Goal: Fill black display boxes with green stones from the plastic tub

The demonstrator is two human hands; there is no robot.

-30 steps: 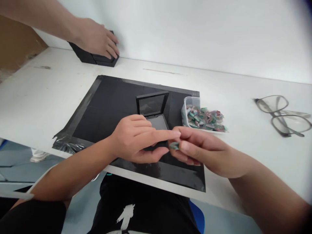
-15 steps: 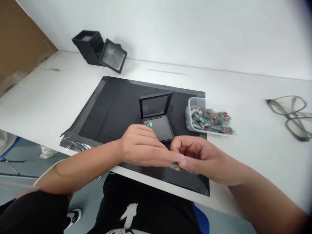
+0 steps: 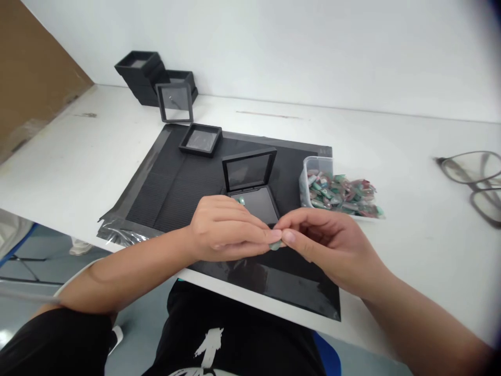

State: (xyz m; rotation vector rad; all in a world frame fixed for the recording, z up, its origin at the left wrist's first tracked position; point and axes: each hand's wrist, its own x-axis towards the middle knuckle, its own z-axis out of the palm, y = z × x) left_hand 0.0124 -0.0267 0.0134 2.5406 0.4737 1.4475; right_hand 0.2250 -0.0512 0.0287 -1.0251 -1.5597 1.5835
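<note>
My left hand [image 3: 225,228] and my right hand [image 3: 324,240] meet fingertip to fingertip over the black mat [image 3: 172,183], both pinched on one small green piece [image 3: 276,244]. Just behind them stands a small black display box [image 3: 253,189] with its lid up; a green piece [image 3: 241,200] lies in its base. To the right of the box, a clear plastic tub [image 3: 311,172] lies on its side, spilling several green and reddish pieces [image 3: 344,194].
A second black box [image 3: 201,140] lies on the mat's far edge. Behind it a framed lid [image 3: 175,103] stands against a stack of black boxes [image 3: 141,70] near the wall. Glasses [image 3: 475,180] lie at the right. Brown board [image 3: 27,89] is at the left.
Another person's hand left the box stack at the far left. One box now lies on the mat's far edge. My hands shifted slightly, still pinching the green piece together.
</note>
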